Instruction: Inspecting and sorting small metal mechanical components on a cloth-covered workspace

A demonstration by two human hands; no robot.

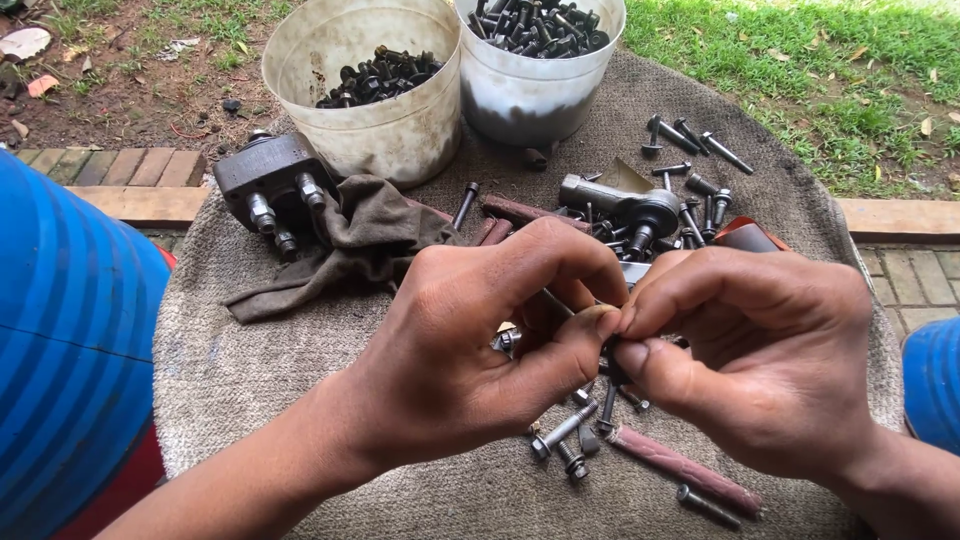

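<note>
My left hand (470, 340) and my right hand (770, 350) meet fingertip to fingertip over a round grey mat (250, 370). Together they pinch a small dark bolt (611, 365), mostly hidden between thumbs and forefingers. A scrap of tan paper or cloth shows at my left fingertips. Under my hands lie several loose bolts (562, 432) and a rolled reddish strip (685, 468).
Two white buckets (400, 130) (520, 100) filled with dark bolts stand at the back of the mat. A grey metal block with fittings (268, 180) and a brown rag (350, 245) lie at left. More bolts and a metal part (640, 210) lie behind. Blue-clad knees flank both sides.
</note>
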